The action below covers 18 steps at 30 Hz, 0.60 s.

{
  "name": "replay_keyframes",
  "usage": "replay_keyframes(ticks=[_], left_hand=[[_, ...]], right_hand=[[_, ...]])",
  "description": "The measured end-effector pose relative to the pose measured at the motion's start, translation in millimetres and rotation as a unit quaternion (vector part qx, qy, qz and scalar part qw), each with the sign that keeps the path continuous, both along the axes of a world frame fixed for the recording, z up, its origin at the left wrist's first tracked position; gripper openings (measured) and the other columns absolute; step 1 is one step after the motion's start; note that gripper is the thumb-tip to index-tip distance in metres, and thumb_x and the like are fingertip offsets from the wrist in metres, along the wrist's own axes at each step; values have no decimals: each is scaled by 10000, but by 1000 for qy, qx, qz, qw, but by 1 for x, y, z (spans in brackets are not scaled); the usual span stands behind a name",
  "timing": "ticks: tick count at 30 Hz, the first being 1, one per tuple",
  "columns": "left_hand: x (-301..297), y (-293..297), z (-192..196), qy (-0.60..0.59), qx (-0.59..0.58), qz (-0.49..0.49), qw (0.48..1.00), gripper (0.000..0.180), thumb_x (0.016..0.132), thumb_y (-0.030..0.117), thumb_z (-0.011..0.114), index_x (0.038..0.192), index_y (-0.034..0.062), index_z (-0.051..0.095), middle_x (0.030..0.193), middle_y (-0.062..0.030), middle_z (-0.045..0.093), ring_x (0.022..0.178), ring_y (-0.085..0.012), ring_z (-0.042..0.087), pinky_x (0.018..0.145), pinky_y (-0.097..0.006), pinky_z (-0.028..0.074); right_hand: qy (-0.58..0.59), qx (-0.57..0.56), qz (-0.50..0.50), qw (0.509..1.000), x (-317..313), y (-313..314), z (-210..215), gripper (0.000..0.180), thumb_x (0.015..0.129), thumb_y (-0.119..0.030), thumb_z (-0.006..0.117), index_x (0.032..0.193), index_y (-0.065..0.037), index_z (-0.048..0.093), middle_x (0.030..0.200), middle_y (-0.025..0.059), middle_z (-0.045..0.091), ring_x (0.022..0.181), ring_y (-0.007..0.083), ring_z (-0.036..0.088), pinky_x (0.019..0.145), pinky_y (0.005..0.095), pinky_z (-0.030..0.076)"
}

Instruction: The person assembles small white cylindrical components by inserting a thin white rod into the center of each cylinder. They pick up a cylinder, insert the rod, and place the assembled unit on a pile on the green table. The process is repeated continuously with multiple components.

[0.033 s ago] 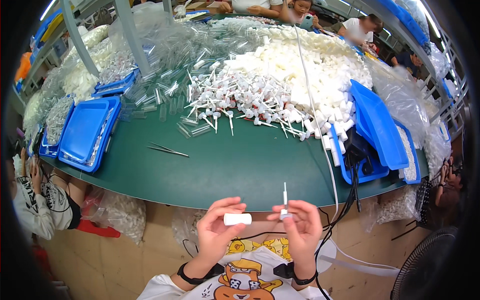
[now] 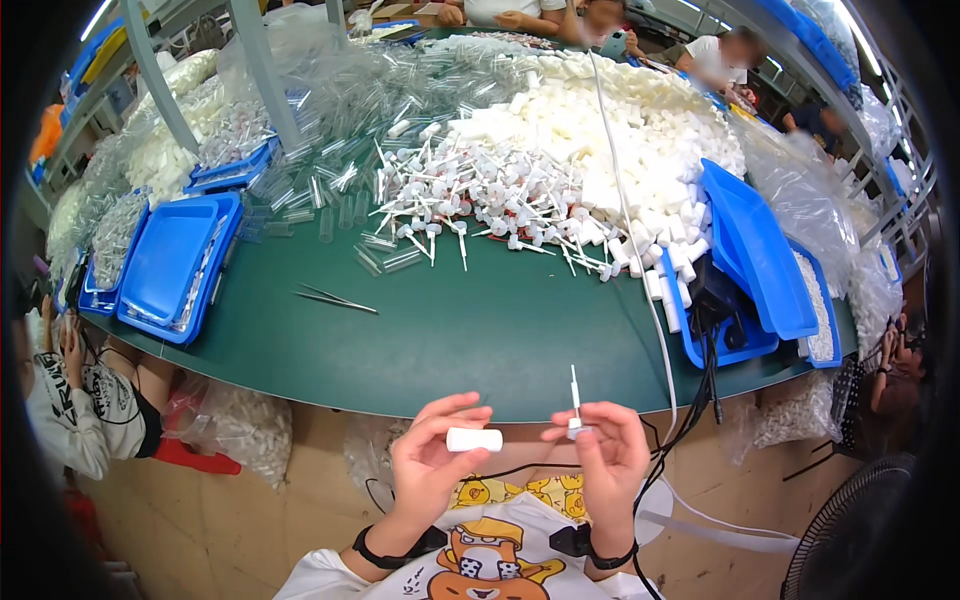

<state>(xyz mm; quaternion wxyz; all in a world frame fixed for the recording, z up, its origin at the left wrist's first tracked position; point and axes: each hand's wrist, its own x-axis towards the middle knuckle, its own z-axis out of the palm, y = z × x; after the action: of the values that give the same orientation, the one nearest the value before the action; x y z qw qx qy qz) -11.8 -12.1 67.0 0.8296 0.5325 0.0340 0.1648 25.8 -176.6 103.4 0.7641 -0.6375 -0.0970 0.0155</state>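
In my left hand [image 2: 422, 465] a smooth white cylindrical cap [image 2: 474, 440] lies sideways, pinched between thumb and fingers. With the thumb and fingertips of my right hand [image 2: 612, 465] I hold a thin white stem piece [image 2: 576, 408] by its wider translucent base, its tip pointing up. Both hands are just off the table's front edge, a short gap between the two pieces. A heap of similar stem pieces [image 2: 480, 195] covers the middle of the green table [image 2: 470, 340]. Behind it to the right spreads a large pile of white caps [image 2: 630, 120].
Clear tubes [image 2: 375, 95] are heaped at the far left. Tweezers [image 2: 337, 300] lie on the table. Blue trays stand at left [image 2: 165, 265] and right [image 2: 755, 250]. A white cable [image 2: 630, 215] and black cables [image 2: 708, 350] run down the right side. Other people sit around the table.
My right hand has shifted very slightly to the right with the stem piece. My left hand and the cap are nearly still.
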Motion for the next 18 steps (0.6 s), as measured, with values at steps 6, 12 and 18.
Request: replay_keyframes(ticks=[6, 12, 18], left_hand=[[-4, 5, -1, 44, -68, -8, 997, 198, 739, 10, 685, 916, -35, 609, 1006, -174, 603, 931, -279, 620, 850, -387, 497], [-13, 17, -6, 63, -79, -114, 988, 199, 752, -80, 651, 945, -54, 608, 967, -150, 635, 936, -216, 618, 837, -322, 499], [-10, 15, -14, 65, -58, -145, 986, 212, 765, -66, 647, 971, -63, 599, 1022, -153, 622, 934, -186, 612, 847, -299, 492]], right_hand=[[15, -22, -10, 1000, 4, -20, -9, 138, 919, -22, 459, 991, 71, 533, 835, 162, 620, 670, 217, 633, 650, 307, 518], [37, -44, 5, 998, 0, -18, -10, 182, 903, -21, 496, 1002, 76, 614, 762, 120, 615, 625, 167, 620, 541, 240, 499], [37, -84, 80, 993, 1, -22, -15, 195, 871, -1, 535, 1040, 43, 622, 843, 120, 625, 661, 144, 627, 584, 222, 501]])
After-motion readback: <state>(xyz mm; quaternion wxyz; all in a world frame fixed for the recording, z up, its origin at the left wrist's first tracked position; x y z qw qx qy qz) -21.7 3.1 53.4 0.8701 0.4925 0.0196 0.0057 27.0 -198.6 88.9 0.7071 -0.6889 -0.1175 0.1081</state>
